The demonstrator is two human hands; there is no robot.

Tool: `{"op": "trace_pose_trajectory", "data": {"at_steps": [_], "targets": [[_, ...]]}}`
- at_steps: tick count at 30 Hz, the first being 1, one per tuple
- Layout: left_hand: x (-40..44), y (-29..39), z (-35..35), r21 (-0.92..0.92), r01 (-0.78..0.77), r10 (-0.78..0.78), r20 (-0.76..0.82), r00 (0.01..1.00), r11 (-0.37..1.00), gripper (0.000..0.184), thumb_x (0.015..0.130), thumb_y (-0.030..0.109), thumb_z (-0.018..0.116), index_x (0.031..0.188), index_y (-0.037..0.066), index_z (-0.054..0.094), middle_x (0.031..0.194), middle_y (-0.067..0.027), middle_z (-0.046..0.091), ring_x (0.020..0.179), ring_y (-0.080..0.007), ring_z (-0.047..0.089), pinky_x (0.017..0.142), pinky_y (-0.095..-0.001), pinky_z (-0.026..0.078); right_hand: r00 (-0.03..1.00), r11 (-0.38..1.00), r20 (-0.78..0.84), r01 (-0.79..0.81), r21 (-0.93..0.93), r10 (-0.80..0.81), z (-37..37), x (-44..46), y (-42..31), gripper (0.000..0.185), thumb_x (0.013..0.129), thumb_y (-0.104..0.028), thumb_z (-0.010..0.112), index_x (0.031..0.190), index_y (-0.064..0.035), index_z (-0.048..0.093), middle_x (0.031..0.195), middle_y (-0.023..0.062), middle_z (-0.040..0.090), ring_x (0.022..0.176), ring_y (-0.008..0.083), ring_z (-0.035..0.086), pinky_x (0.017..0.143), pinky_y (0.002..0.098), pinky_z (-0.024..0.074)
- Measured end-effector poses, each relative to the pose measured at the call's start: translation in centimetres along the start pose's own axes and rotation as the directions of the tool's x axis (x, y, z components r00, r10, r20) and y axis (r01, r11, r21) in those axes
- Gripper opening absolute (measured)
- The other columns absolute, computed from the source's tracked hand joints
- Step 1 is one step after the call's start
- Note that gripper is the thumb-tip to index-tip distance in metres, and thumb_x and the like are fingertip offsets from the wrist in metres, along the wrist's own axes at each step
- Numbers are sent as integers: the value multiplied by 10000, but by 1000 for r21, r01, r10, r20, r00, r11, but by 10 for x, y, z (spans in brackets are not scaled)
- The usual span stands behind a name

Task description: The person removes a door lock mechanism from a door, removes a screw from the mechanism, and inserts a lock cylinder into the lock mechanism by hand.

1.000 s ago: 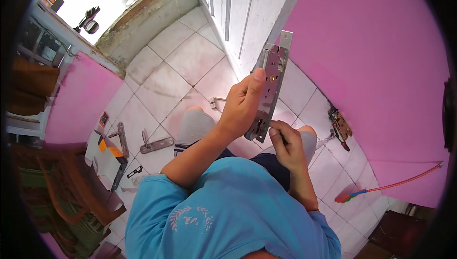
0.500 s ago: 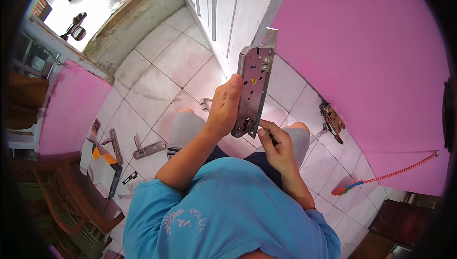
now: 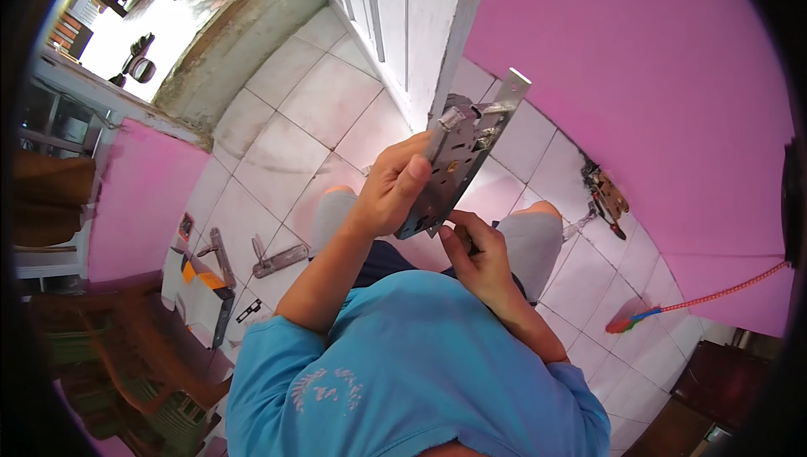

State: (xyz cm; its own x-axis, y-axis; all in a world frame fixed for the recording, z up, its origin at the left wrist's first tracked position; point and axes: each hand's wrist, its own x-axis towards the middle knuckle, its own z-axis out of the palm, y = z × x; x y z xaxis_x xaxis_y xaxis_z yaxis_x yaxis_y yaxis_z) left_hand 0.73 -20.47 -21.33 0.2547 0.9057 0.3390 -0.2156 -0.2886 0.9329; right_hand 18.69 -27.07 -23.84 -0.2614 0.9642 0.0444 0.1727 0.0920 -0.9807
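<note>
My left hand (image 3: 393, 188) is closed around a metal mortise lock (image 3: 447, 178), its thumb against the side of the case. The lock stands tilted in front of me, its long faceplate strip (image 3: 511, 91) reaching up to the right. A brass-coloured part shows in the middle of the case. At the lower end of the lock, my right hand (image 3: 481, 257) has its fingers curled and pinched together. Whatever lies between those fingertips is hidden. Just beyond the lock is the edge of a white door (image 3: 461, 41).
On the tiled floor at left lie two lever door handles on plates (image 3: 222, 257) (image 3: 282, 261), an orange-and-black item (image 3: 206, 278) and a small dark plate (image 3: 250, 311). A cluster of metal parts (image 3: 607, 196) rests by the pink wall (image 3: 639, 104). Wooden furniture (image 3: 139, 339) stands at lower left.
The lock has tipped further to the right and come slightly lower, showing more of its end. My right hand has shifted a little left along its lower end. The view has turned slightly.
</note>
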Motion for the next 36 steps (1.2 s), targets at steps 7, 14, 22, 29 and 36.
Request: {"op": "trace_pose_trajectory", "data": {"at_steps": [7, 14, 22, 29, 36], "targets": [[-2, 5, -13, 3, 448, -444, -130, 886, 894, 618, 1022, 557, 387, 954, 1, 645, 757, -46, 647, 643, -80, 568, 568, -240, 449, 995, 994, 59, -90, 64, 86, 21, 6, 5, 167, 950, -105, 623, 1079, 1, 635, 570, -44, 422, 507, 35, 346, 480, 246, 279], [-15, 8, -34, -20, 562, -546, -272, 793, 827, 644, 1020, 570, 376, 897, 5, 660, 733, -29, 634, 640, -80, 576, 561, -235, 447, 972, 972, 204, -157, 176, 120, 40, 17, 15, 168, 941, -159, 644, 1008, -5, 638, 554, -11, 437, 493, 62, 355, 481, 287, 289], [-30, 23, -51, 138, 643, -555, -391, 734, 754, 662, 1024, 561, 375, 900, -10, 686, 730, -43, 653, 627, -86, 590, 526, -238, 454, 932, 944, 352, -186, 271, 83, 76, 23, 30, 201, 947, -202, 625, 989, -6, 646, 618, 0, 486, 572, 66, 425, 529, 280, 353], [-34, 42, -47, 222, 659, -517, -464, 720, 719, 660, 1027, 543, 386, 928, -28, 700, 786, -68, 684, 680, -101, 620, 607, -247, 501, 891, 923, 445, -246, 295, 96, 93, 22, 36, 227, 947, -226, 620, 988, -7, 657, 627, -4, 484, 588, 71, 429, 549, 282, 358], [-34, 50, -47, 167, 690, -560, -466, 685, 704, 657, 1018, 557, 400, 995, -33, 687, 871, -84, 691, 745, -111, 629, 653, -248, 506, 899, 933, 432, -212, 292, 69, 94, 21, 36, 228, 941, -228, 626, 995, -9, 662, 616, -6, 475, 587, 73, 427, 546, 284, 356]]}}
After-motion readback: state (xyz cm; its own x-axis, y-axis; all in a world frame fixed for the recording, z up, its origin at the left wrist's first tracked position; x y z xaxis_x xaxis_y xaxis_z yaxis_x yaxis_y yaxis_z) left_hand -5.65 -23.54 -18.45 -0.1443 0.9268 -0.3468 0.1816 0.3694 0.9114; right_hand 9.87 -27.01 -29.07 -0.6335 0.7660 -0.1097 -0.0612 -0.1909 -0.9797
